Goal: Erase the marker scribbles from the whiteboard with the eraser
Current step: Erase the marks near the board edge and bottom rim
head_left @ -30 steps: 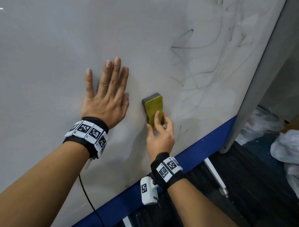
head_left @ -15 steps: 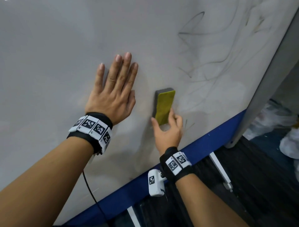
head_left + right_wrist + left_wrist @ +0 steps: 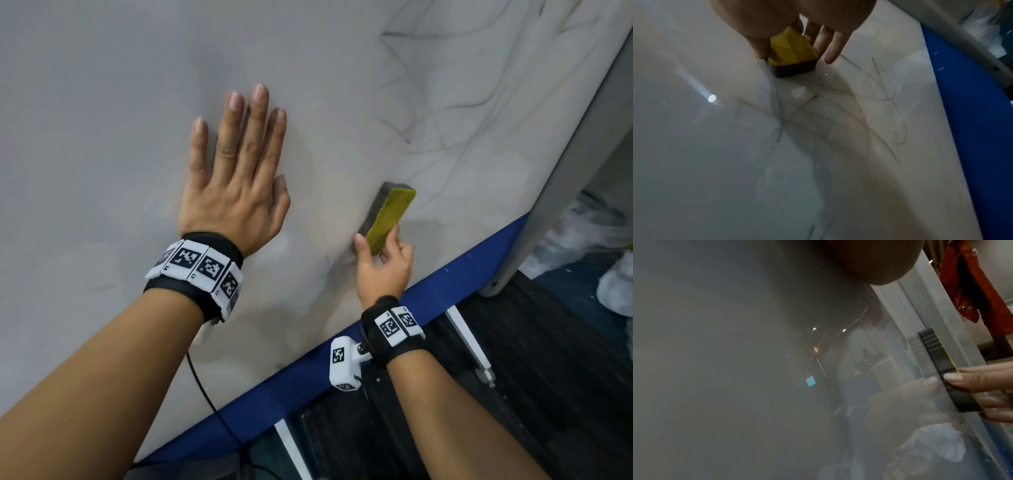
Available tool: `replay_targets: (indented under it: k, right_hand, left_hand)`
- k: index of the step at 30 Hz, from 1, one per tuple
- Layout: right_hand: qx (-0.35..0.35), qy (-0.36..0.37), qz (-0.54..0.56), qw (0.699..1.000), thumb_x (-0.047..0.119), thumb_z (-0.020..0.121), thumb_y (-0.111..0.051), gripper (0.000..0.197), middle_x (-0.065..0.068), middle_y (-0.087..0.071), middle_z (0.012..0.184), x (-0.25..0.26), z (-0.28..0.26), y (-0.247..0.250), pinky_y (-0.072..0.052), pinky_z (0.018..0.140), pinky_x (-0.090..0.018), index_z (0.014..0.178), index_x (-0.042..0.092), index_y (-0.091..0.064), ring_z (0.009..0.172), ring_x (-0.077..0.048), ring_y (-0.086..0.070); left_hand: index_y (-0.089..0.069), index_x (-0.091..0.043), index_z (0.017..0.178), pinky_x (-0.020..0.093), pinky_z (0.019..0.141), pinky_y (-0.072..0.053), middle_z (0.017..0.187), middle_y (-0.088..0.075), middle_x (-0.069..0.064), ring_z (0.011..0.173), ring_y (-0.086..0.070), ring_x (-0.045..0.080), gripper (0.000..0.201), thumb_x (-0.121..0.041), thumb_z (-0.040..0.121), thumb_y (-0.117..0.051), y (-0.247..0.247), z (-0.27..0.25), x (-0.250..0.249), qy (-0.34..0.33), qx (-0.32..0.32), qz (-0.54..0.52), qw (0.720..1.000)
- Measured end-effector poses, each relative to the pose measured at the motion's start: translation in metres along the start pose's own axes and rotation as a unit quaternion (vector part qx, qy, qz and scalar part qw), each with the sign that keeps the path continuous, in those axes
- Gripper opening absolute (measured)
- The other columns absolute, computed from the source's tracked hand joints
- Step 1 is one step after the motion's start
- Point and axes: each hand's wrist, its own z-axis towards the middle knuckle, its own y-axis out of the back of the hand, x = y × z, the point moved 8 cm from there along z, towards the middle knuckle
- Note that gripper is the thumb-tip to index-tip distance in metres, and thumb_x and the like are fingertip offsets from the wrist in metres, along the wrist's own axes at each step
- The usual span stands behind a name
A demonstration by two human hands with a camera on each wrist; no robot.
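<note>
Down near the whiteboard's lower edge, the right hand [image 3: 383, 270] pinches the eraser [image 3: 388, 219] by its lower end, thumb on one long side and fingers [image 3: 833, 47] on the other; the eraser's dark felt face lies flat against the whiteboard [image 3: 102, 102] and its yellow-green back faces outward; its long axis tilts, the upper end leaning toward the board's right edge. From the right wrist view the same hand [image 3: 789, 17] is seen from behind, the eraser [image 3: 793, 53] poking out past the fingertips with its black base on the board [image 3: 694, 162]; from the left wrist view the eraser [image 3: 941, 369] shows edge-on as a ribbed dark strip, held between fingertips [image 3: 962, 379]. Just beyond the eraser's upper end, thin grey marker scribbles [image 3: 462, 113] loop across the board toward its upper right corner; the right wrist view shows more of these lines [image 3: 838, 116], faint and partly smeared. To the left of the eraser and apart from it, the left hand [image 3: 236, 181] lies flat on the board, palm down, fingers straight and slightly spread. Both wrists carry black bands with black-and-white square markers; a thin black cable [image 3: 205, 394] hangs from the left one. Along the board's lower edge runs a blue frame strip [image 3: 445, 284]; a grey frame bar [image 3: 582, 154] borders the right edge; below lies a dark floor [image 3: 548, 377].
</note>
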Motion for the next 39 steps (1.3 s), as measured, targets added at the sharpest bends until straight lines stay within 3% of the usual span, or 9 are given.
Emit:
replay_targets:
  k: [3, 7, 10, 16, 18, 22, 28, 35, 39]
  right_hand:
    - [0.015, 0.054, -0.018, 0.998, 0.041, 0.081, -0.079, 0.076, 0.004, -0.045, 0.109, 0.017, -0.023, -0.008, -0.047, 0.085, -0.023, 0.145, 0.012, -0.049, 0.101, -0.008, -0.053]
    - [0.08, 0.211, -0.074, 0.971, 0.029, 0.075, -0.079, 0.073, -0.007, -0.053, 0.113, 0.037, -0.048, -0.019, -0.055, 0.081, -0.031, 0.142, 0.013, -0.054, 0.102, -0.021, -0.059]
    - [0.096, 0.25, -0.109, 0.957, 0.031, 0.075, -0.078, 0.072, -0.008, -0.054, 0.115, 0.034, -0.033, -0.016, -0.055, 0.083, -0.033, 0.141, 0.016, -0.055, 0.105, -0.024, -0.058]
    - [0.05, -0.018, -0.074, 0.996, 0.047, 0.085, -0.073, 0.08, 0.007, -0.043, 0.114, -0.031, 0.015, 0.012, -0.051, 0.099, -0.042, 0.152, 0.022, -0.038, 0.113, -0.016, -0.054]
    - [0.06, -0.017, -0.065, 0.996, 0.05, 0.085, -0.071, 0.081, 0.01, -0.041, 0.114, -0.032, 0.009, 0.009, -0.05, 0.101, -0.04, 0.153, 0.023, -0.036, 0.121, -0.018, -0.053]
    - [0.09, 0.105, -0.061, 0.988, 0.04, 0.081, -0.078, 0.074, 0.002, -0.049, 0.111, 0.0, -0.049, -0.015, -0.052, 0.083, -0.027, 0.145, 0.015, -0.051, 0.101, -0.014, -0.056]
    - [0.109, 0.169, -0.079, 0.976, 0.028, 0.078, -0.081, 0.071, -0.004, -0.053, 0.114, 0.005, -0.083, -0.029, -0.058, 0.082, -0.036, 0.143, 0.018, -0.053, 0.104, -0.021, -0.058]
    - [0.081, -0.062, -0.035, 0.994, 0.03, 0.079, -0.084, 0.076, 0.006, -0.046, 0.112, -0.045, -0.065, -0.022, -0.047, 0.084, -0.02, 0.145, 0.014, -0.049, 0.102, -0.014, -0.057]
    - [0.089, -0.107, -0.042, 0.989, 0.04, 0.073, -0.087, 0.082, 0.008, -0.046, 0.105, -0.043, -0.061, -0.018, -0.048, 0.082, -0.025, 0.144, 0.017, -0.052, 0.083, -0.003, -0.051]
  left_hand:
    - [-0.013, -0.009, 0.157, 0.046, 0.119, 0.01, 0.162, -0.018, 0.015, 0.149, -0.019, 0.036, 0.066, -0.033, 0.099, -0.033, 0.0, 0.0, -0.002, 0.014, 0.004, -0.007, 1.0]
    - [-0.014, -0.008, 0.157, 0.05, 0.119, 0.005, 0.162, -0.018, 0.017, 0.148, -0.017, 0.039, 0.068, -0.035, 0.099, -0.033, -0.001, 0.0, -0.002, 0.027, 0.012, -0.019, 0.999]
    - [-0.015, -0.006, 0.157, 0.053, 0.118, -0.002, 0.161, -0.02, 0.019, 0.146, -0.014, 0.039, 0.068, -0.036, 0.098, -0.034, -0.003, -0.001, -0.004, 0.033, 0.019, -0.015, 0.999]
    - [-0.019, -0.007, 0.156, 0.052, 0.117, -0.003, 0.159, -0.024, 0.02, 0.145, -0.021, 0.041, 0.068, -0.036, 0.097, -0.037, -0.004, -0.004, -0.008, 0.046, 0.017, -0.013, 0.999]
    - [-0.02, -0.006, 0.156, 0.054, 0.117, -0.006, 0.159, -0.025, 0.021, 0.144, -0.024, 0.043, 0.069, -0.037, 0.097, -0.037, -0.006, -0.004, -0.011, 0.049, 0.018, -0.014, 0.999]
    - [-0.021, -0.004, 0.155, 0.058, 0.116, -0.01, 0.156, -0.026, 0.027, 0.142, -0.026, 0.049, 0.07, -0.038, 0.096, -0.037, -0.009, -0.005, -0.014, 0.049, 0.026, -0.022, 0.998]
    - [-0.023, -0.002, 0.154, 0.052, 0.12, 0.0, 0.155, -0.027, 0.031, 0.141, -0.023, 0.05, 0.071, -0.04, 0.096, -0.036, -0.01, -0.01, -0.016, 0.05, 0.029, -0.032, 0.998]
    - [-0.026, -0.002, 0.153, 0.054, 0.117, -0.008, 0.153, -0.03, 0.031, 0.14, -0.028, 0.05, 0.069, -0.037, 0.095, -0.039, -0.011, -0.013, -0.017, 0.048, 0.03, -0.041, 0.998]
    - [-0.029, -0.003, 0.153, 0.05, 0.12, -0.003, 0.153, -0.031, 0.03, 0.141, -0.028, 0.047, 0.066, -0.033, 0.095, -0.042, -0.014, -0.012, -0.02, 0.047, 0.02, -0.04, 0.998]
